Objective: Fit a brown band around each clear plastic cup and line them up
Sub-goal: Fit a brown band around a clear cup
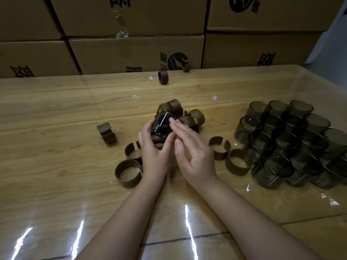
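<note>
My left hand [155, 151] grips a dark clear plastic cup [162, 124], tilted, above the middle of the table. A brown band [157, 141] shows under the cup against my left palm. My right hand [191, 149] lies against the cup's right side with its fingers straight. Behind the cup lies a heap of brown bands [189, 115]. Loose brown bands lie at front left [128, 173], at left [106, 132] and at right [238, 164]. Several bare smoky cups [289, 145] stand packed together on the right.
The wooden table [56, 113] is covered by a shiny clear sheet. One band [163, 77] stands far back near the table's rear edge. Stacked cardboard boxes [135, 51] form a wall behind the table. The table's right corner shows at the far right.
</note>
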